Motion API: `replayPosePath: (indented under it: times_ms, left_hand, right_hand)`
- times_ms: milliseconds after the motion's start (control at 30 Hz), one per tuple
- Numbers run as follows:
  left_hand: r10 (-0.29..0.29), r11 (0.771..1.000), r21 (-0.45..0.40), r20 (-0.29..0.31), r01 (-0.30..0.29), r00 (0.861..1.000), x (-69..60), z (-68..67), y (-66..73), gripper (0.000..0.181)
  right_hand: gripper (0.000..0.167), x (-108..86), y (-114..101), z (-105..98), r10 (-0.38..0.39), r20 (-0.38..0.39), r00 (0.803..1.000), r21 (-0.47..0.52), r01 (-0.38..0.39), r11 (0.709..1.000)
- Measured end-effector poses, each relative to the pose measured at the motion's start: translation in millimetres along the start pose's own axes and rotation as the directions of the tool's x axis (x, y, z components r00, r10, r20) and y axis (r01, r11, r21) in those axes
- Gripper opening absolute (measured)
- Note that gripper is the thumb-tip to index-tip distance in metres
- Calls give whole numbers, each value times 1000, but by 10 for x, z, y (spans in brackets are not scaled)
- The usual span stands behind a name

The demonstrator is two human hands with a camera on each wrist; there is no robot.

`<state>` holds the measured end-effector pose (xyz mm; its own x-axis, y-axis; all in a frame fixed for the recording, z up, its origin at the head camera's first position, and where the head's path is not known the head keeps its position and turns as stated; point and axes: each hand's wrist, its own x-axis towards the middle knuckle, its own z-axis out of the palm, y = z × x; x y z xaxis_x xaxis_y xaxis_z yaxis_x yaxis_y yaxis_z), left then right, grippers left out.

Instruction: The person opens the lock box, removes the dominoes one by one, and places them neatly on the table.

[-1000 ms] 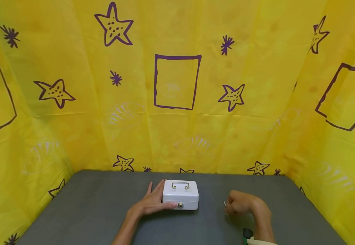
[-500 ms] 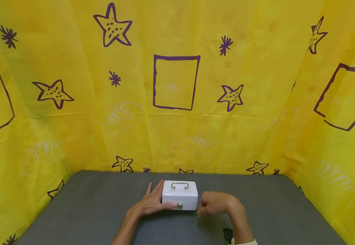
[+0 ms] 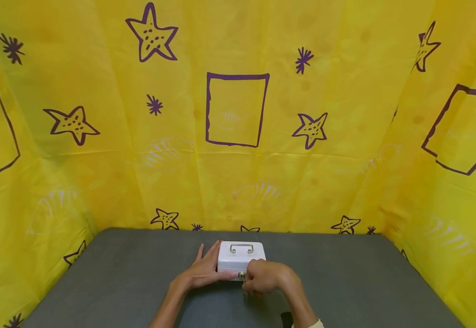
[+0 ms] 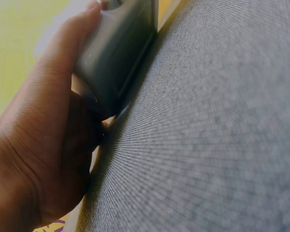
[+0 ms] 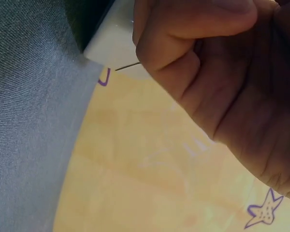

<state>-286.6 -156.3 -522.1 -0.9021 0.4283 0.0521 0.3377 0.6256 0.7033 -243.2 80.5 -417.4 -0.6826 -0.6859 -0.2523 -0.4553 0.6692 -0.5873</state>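
A small white metal cash box [image 3: 231, 258] with a folding top handle [image 3: 242, 247] sits on the grey table, its lid down. My left hand [image 3: 203, 270] holds the box at its left side, thumb across the front beside the round lock [image 3: 242, 274] and the other fingers reaching along the side to the back. In front of the lock, my right hand [image 3: 266, 275] pinches a small key, with a bit of metal [image 3: 244, 289] hanging below the fingers. Whether the key is inside the lock cannot be made out. The right wrist view shows curled fingers [image 5: 169, 38] by the box corner [image 5: 108, 43].
Grey cloth-like tabletop [image 3: 139, 269] extends around the box on both sides. A yellow curtain [image 3: 238, 182] printed with purple stars and frames encloses the table at the back, left and right.
My right hand has moved left from the table's right side to the box front, bringing the key to the lock. The left hand and the box have stayed in place.
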Motion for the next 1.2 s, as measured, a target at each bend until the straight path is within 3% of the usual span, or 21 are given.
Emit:
replayPosePath:
  times_ms: [233,567,767,967,1200]
  left_hand:
    - [-1,1000,4,6,1,1000,-13,-17,54,102]
    - [-29,999,27,20,29,999,-34,-55,134,99]
    - [-37,999,12,22,37,999,-19,-36,99,104]
    - [-24,1000,-14,14,24,1000,-2,-13,63,105]
    - [-25,1000,-6,6,25,1000,-2,-14,52,105]
  right_hand:
    - [24,-11,-26,9,16,-50,999,31,-14,999]
    - [33,-16,-78,-4,-34,-87,996,-1,34,999]
    - [33,-46,-126,0,12,-159,987,-50,-20,999]
    - [31,-56,-191,40,74,-257,963,-70,-95,993]
    - [25,-5,-302,83,72,-386,920,-276,-190,942]
